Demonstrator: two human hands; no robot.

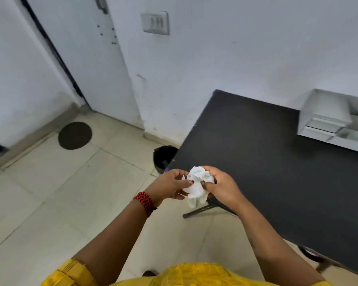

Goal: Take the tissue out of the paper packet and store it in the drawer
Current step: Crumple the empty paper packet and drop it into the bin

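A crumpled white tissue point(197, 185) hangs between both my hands, in front of the black table's near left corner. My left hand point(170, 185), with a red beaded band at the wrist, pinches its left side with thumb and fingers. My right hand point(219, 185) grips its right side with curled fingers. A white drawer unit point(327, 118) stands on the table at the far right, against the wall. No paper packet is in view.
The black table point(277, 172) fills the right side. A black bin point(164, 157) stands on the tiled floor by the table's left edge. A dark round mat point(74, 135) lies near a white door point(77, 48) at the left.
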